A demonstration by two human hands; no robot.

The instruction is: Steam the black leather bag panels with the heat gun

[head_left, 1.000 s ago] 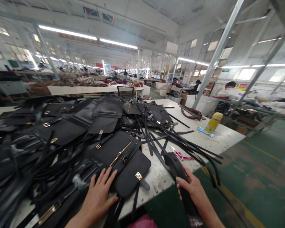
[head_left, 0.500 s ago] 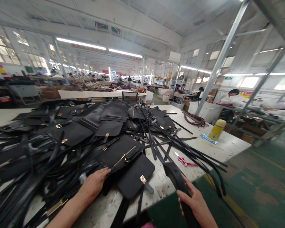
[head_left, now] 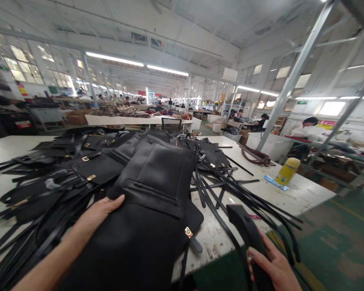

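Observation:
My left hand (head_left: pixel 107 208) grips the left edge of a large black bag panel (head_left: pixel 157 194), thumb on top and the other fingers hidden beneath. The panel is held up off the table and has a flat pocket sewn across it. My right hand (head_left: pixel 271 258) is wrapped round a black hand-held tool (head_left: pixel 244 222) with a broad, blunt head, shaped like a hair clipper; its exact kind is unclear. Under the panel's right side shows another black bag piece with a gold clasp (head_left: pixel 188 232). Small scissors with pink handles (head_left: pixel 255 217) lie partly hidden behind the tool.
More black bag pieces (head_left: pixel 106 167) and long straps (head_left: pixel 261 198) are heaped over the white table (head_left: pixel 309 194). A yellow bottle (head_left: pixel 288 171) stands on a blue packet at the right, near coiled brown straps (head_left: pixel 255 155). A metal post (head_left: pixel 294 76) rises behind; people work farther off.
The large black panel has come up into view in my left hand, covering the bag with the gold zip. My right hand and the black tool have shifted slightly right and down; the view has turned left.

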